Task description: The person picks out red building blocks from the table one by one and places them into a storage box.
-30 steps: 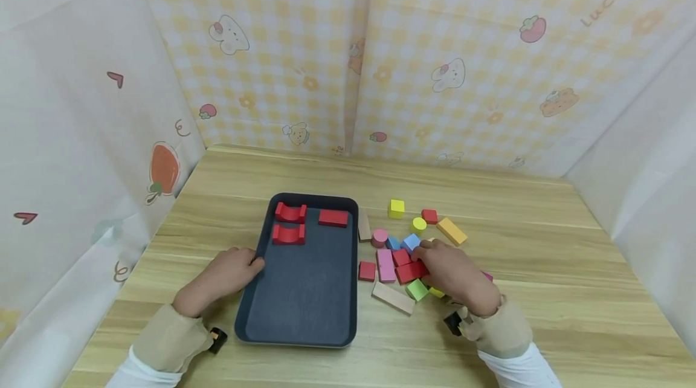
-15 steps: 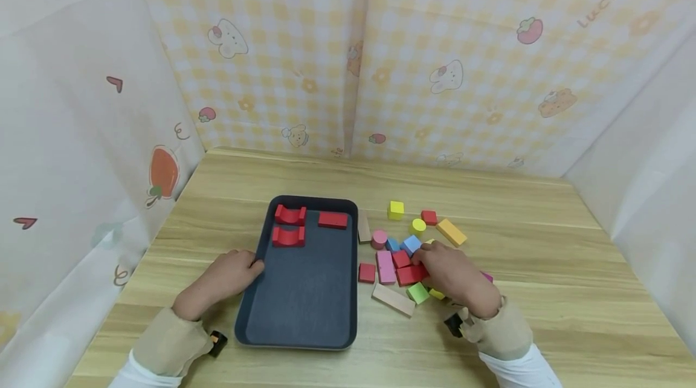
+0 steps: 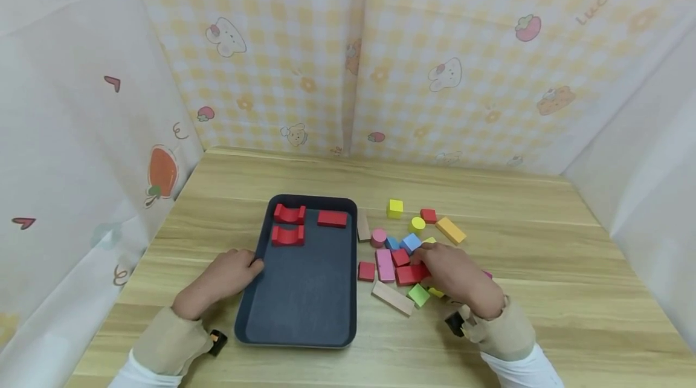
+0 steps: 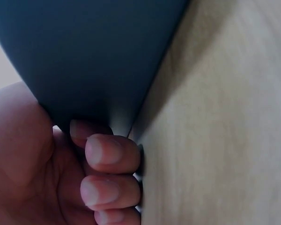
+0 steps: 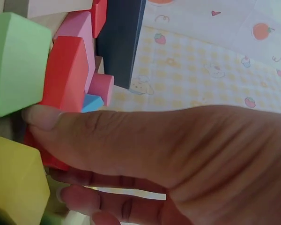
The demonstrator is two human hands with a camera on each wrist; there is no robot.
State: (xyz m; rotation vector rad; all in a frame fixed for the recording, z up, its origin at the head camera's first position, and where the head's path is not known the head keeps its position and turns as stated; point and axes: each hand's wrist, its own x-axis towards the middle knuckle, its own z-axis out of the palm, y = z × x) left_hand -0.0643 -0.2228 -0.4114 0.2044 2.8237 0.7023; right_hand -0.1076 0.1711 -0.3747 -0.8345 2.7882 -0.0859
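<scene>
A dark tray (image 3: pixel 299 309) stands left of the middle, with two red arch blocks (image 3: pixel 288 236) and a flat red block (image 3: pixel 332 219) in it. My left hand (image 3: pixel 231 273) grips the tray's left wall, thumb over the rim; in the left wrist view its fingers (image 4: pixel 110 152) are curled beside the wall, close to the table. In the pile to the right, my right hand (image 3: pixel 454 273) pinches the right end of a long red block (image 3: pixel 409 275). The right wrist view has the thumb (image 5: pixel 51 122) against this block, between a green block (image 5: pixel 21 65) and a yellow block (image 5: pixel 16 178).
Around the right hand lie a pink block (image 3: pixel 385 265), a blue block (image 3: pixel 411 243), a yellow cylinder (image 3: pixel 417 225) and an orange block (image 3: pixel 451 230). A plain wooden block (image 3: pixel 393 298) lies nearer me. Patterned curtains (image 3: pixel 304 61) rise behind the wooden table (image 3: pixel 522 231).
The green block beside the right hand has turned a little and shifted slightly toward me. The left hand stays on the tray, and the right hand has hardly moved.
</scene>
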